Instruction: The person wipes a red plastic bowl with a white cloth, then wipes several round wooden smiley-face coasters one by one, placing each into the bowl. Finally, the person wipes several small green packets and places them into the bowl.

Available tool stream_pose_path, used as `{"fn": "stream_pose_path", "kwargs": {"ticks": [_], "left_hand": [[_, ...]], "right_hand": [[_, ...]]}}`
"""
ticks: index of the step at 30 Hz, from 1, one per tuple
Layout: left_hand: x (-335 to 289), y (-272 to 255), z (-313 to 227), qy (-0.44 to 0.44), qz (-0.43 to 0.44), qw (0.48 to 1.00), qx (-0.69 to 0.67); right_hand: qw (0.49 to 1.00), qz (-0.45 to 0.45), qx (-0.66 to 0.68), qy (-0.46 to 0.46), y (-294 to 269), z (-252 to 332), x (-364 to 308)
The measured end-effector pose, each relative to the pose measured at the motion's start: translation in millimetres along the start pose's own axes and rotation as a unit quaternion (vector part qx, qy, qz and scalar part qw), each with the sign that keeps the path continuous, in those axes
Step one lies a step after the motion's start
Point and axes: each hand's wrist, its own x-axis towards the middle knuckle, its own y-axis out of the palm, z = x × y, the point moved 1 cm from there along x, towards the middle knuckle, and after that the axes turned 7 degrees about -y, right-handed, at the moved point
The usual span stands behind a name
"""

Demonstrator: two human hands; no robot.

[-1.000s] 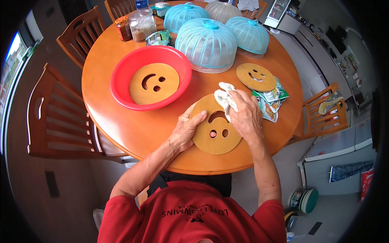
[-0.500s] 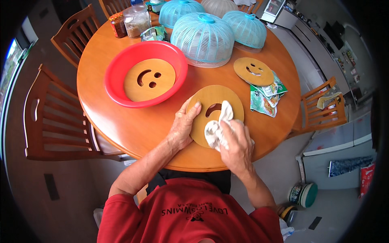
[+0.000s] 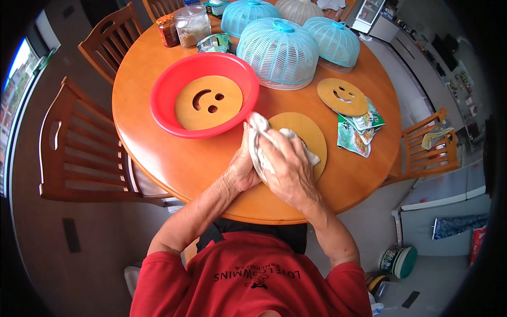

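A round wooden trivet point(image 3: 309, 128) is near the front of the table, its cut-out face now mostly covered. My left hand point(image 3: 243, 168) grips its left edge, partly hidden behind the cloth. A crumpled white cloth point(image 3: 259, 124) is bunched under my right hand point(image 3: 287, 170), whose fingers press it onto the trivet's left and middle part. Just beyond my left hand stands a red plastic basin point(image 3: 161, 113) with a second smiley trivet point(image 3: 224, 113) lying inside. To the right, a third smiley trivet point(image 3: 351, 105) rests partly on green packets point(image 3: 351, 138).
Blue mesh food covers point(image 3: 277, 55) and a whitish one point(image 3: 298, 10) stand at the back. A clear jar point(image 3: 192, 29), a red-lidded jar point(image 3: 168, 33) and a green packet point(image 3: 215, 43) are at the back left. Wooden chairs point(image 3: 84, 153) surround the round table point(image 3: 153, 153).
My right hand has swept the cloth leftward across the trivet to its left edge, covering the smile cut-out and my left fingers. The view has shifted slightly.
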Motion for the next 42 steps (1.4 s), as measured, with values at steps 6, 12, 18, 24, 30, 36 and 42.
{"fn": "stream_pose_path", "kwargs": {"ticks": [6,12,18,24,30,36,42], "left_hand": [[3.8,1.7,2.9,0.028,0.004,0.985,0.173],[0.1,9.6,7.9,0.033,-0.022,0.995,0.095],[-6.0,13.4,3.7,0.062,-0.043,0.988,0.132],[-3.7,20.9,9.5,0.104,-0.066,0.969,0.216],[-7.8,28.9,9.3,0.210,-0.070,0.917,0.331],[-16.5,34.3,12.8,0.235,-0.106,0.911,0.322],[-10.3,48.2,11.9,0.272,-0.136,0.918,0.255]], "right_hand": [[0.998,0.048,0.022,-0.035,-20.7,10.1,-43.8],[0.997,0.071,0.028,-0.023,-48.9,4.8,-84.1],[0.988,-0.008,-0.054,0.144,-64.7,-26.1,-119.4],[0.950,-0.204,0.069,0.225,-80.7,-47.0,-92.8],[0.984,-0.118,-0.002,0.132,-84.6,-45.1,-21.5],[0.858,-0.122,0.417,0.275,-96.2,-61.6,-37.4],[0.696,-0.306,0.577,0.299,-36.9,-67.3,-98.7]]}}
